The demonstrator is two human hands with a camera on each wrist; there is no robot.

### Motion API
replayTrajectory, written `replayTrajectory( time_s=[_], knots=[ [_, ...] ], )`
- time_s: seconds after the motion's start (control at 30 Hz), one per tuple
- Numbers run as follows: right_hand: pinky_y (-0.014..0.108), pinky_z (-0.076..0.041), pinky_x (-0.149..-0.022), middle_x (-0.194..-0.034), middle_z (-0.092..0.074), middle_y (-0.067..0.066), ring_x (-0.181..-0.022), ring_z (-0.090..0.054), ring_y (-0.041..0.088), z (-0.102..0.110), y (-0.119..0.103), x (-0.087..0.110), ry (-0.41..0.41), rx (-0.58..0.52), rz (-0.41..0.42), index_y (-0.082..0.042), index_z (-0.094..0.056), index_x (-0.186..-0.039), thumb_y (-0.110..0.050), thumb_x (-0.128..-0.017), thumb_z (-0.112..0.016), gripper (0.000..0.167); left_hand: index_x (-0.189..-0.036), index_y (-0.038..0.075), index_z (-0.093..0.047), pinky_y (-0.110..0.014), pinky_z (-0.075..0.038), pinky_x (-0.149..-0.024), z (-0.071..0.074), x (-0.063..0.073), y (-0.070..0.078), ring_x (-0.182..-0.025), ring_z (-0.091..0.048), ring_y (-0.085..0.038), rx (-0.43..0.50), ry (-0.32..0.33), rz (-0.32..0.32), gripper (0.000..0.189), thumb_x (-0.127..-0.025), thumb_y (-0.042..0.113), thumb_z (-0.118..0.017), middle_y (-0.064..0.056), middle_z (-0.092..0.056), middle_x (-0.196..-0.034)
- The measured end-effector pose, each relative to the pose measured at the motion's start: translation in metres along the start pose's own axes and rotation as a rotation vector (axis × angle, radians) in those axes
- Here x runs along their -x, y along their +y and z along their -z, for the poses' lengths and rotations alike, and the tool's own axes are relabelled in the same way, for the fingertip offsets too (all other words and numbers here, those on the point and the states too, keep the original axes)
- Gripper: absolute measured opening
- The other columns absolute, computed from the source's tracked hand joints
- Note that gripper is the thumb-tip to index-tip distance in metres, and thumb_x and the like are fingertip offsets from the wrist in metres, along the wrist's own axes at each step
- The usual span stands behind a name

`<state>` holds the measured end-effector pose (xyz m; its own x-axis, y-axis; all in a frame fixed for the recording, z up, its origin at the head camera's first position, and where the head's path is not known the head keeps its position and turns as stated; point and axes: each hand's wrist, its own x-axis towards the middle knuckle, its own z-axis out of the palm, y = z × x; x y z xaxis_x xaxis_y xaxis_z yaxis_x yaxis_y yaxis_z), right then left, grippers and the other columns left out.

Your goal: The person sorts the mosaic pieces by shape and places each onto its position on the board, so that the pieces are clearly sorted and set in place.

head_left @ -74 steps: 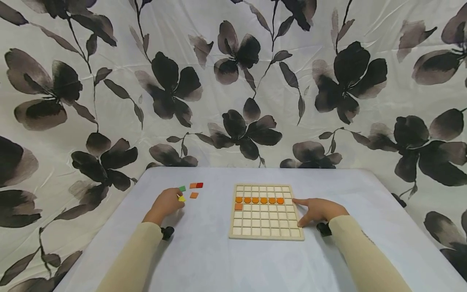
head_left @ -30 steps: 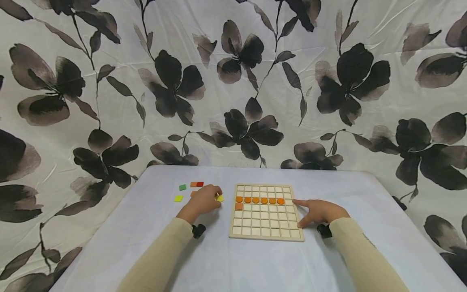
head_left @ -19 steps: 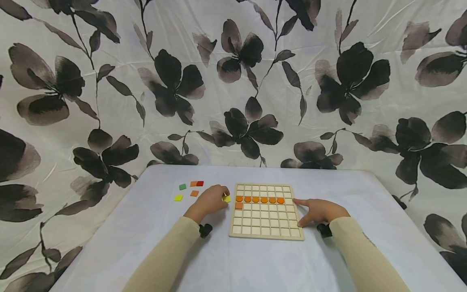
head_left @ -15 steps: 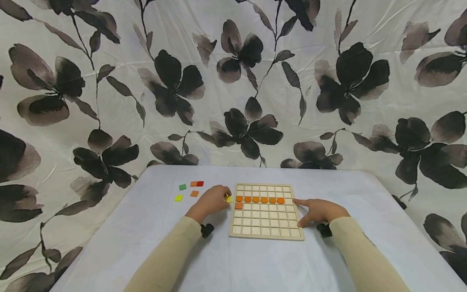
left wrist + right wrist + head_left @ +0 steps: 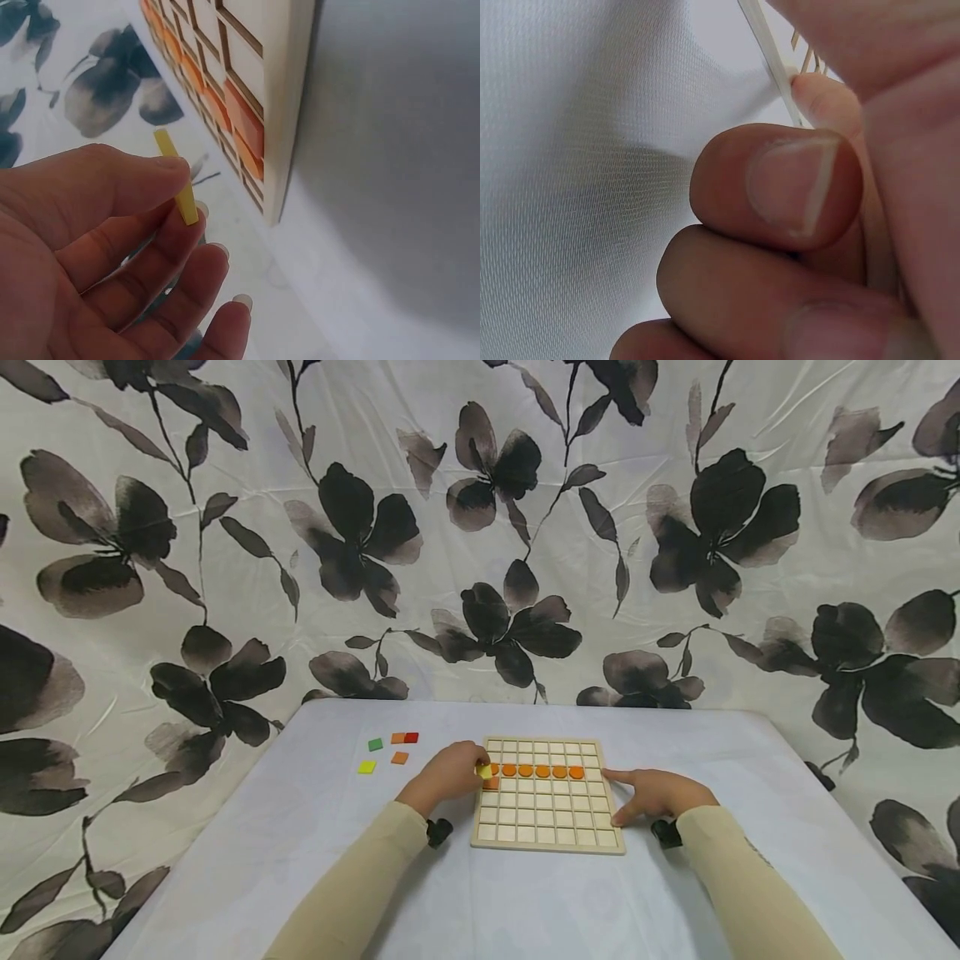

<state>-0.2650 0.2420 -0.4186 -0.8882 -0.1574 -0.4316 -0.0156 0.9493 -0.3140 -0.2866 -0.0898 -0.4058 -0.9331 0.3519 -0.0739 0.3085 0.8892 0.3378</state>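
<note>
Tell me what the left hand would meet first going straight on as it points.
Likely the board at its left edge, near the leftmost orange disc, pinched yellow tile leading; height is unclear, so it may pass over.

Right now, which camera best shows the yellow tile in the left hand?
The left wrist view: the left hand pinches the yellow tile there, large though edge-on. The head view shows it small, partly covered by the hand; the right wrist view doesn't show it.

Soft light leaves faint shadows on the table (image 5: 540, 906); the left wrist view's backdrop (image 5: 105, 94) blurs.
</note>
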Motion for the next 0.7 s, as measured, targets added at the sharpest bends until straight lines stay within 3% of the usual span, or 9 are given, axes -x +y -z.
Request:
replayTrajectory(
  time_s=[0.23, 0.47, 0.7],
  knots=[
    [0.064, -0.034, -0.102, -0.150, -0.040, 0.020, -0.138, -0.036, 0.044, -0.001, 0.000, 0.000, 0.002, 0.001, 0.000, -0.034, -0.035, -0.150, -0.050, -0.066, -0.083, 0.098, -0.114, 0.007, -0.069, -0.037, -0.049, -0.095, -0.004, -0.006, 0.005, -0.100, -0.059, -0.019, -0.037, -0.016, -0.043, 0.029, -0.086, 0.013, -0.070, -0.004, -0.067, -0.109],
    [0.064, -0.034, -0.102, -0.150, -0.040, 0.020, -0.137, -0.036, 0.044, -0.001, 0.001, -0.002, 0.001, 0.006, -0.005, -0.034, -0.035, -0.150, -0.050, -0.066, -0.083, 0.098, -0.118, 0.008, -0.068, -0.038, -0.047, -0.100, -0.008, -0.009, 0.010, -0.110, -0.059, -0.021, -0.027, -0.055, -0.038, 0.032, -0.087, 0.016, -0.071, -0.005, -0.067, -0.116],
    [0.064, -0.034, -0.103, -0.150, -0.040, 0.020, -0.137, -0.036, 0.043, -0.001, 0.001, -0.003, -0.001, 0.006, -0.010, -0.034, -0.035, -0.150, -0.051, -0.065, -0.084, 0.099, -0.116, 0.010, -0.068, -0.036, -0.048, -0.095, -0.013, -0.013, 0.013, -0.099, -0.057, -0.017, -0.039, -0.069, -0.042, 0.030, -0.087, 0.016, -0.072, -0.004, -0.067, -0.113]
  ],
)
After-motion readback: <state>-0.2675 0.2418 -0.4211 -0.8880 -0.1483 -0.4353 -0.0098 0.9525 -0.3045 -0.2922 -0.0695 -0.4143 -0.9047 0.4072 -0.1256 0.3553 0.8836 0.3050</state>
